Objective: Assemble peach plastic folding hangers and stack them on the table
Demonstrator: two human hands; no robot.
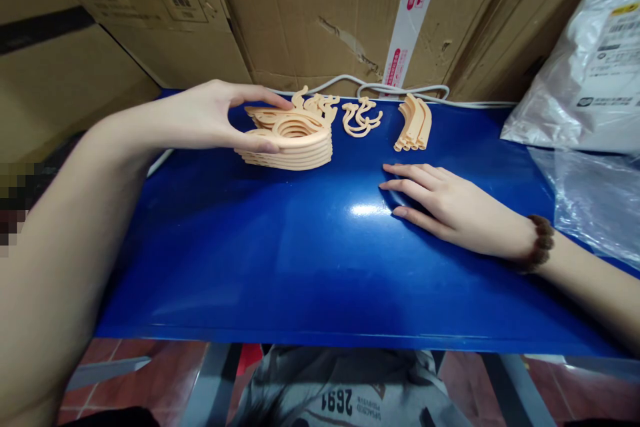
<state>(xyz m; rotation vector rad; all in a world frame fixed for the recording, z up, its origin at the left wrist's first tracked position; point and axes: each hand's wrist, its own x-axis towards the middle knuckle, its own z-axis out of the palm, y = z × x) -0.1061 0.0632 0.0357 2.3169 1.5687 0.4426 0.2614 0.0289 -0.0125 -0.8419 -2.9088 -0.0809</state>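
My left hand (225, 113) reaches over a stack of peach-coloured plastic hanger pieces (310, 150) at the back of the blue table. Its thumb presses on the near edge of the stack and its fingers lie at the far side, so the upper pieces sit between them. Behind the stack are curled hooks (320, 105), and a second small group of hooks (363, 118) lies just right of it. My right hand (435, 200) hovers on or close above the table top, fingers stretched and apart, holding nothing. Nearest to it is a bundle of short curved tubes (414, 123).
The blue table (280, 267) backs onto large cardboard boxes (300, 13). A white cable (345, 80) runs along its back edge. A white plastic parcel (585, 73) and clear plastic film (600, 193) lie at the right.
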